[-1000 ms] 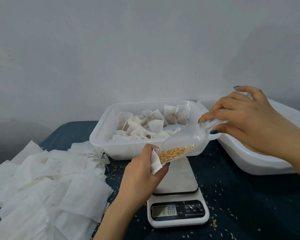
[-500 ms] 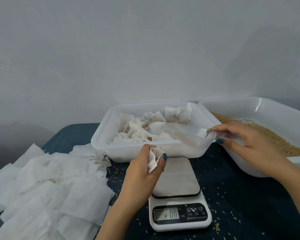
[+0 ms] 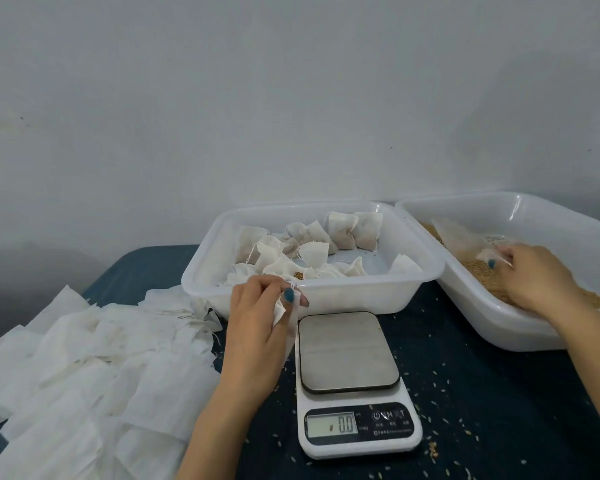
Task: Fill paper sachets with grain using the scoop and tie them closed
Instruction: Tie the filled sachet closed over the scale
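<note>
Left hand (image 3: 257,327) is up just left of the scale (image 3: 347,351), in front of the middle tray (image 3: 343,301). Its thumb and fingers are curled in, pinching a white sachet (image 3: 282,311) by its top, and the paper hangs bunched against the palm. Can't tell how much is in it, the hand covers most of it. Right hand (image 3: 534,278) is over in the grain tray (image 3: 482,327) on the right, low over the grain (image 3: 478,271). It's a bit blurry, but the thumb and fingers look closed on the handle of the clear scoop (image 3: 461,237). The scoop's mouth points toward the back left of that tray, above the grain. Whether the scoop has anything in it, no idea, it's see-through and smeared. The middle tray has a bunch of tied sachets (image 3: 354,230) heaped mostly at the left and back, strings trailing. The two trays sit just beside each other, rims about touching. The scale's platform has nothing on it and the display (image 3: 331,424) reads 0.0. Off to the left is a messy pile (image 3: 84,358) of flat empty sachets, spreading to the near-left edge of the view. Everything sits on a dark blue cloth (image 3: 499,393) with loose grains (image 3: 433,448) scattered around the scale and in front of the grain tray.
</note>
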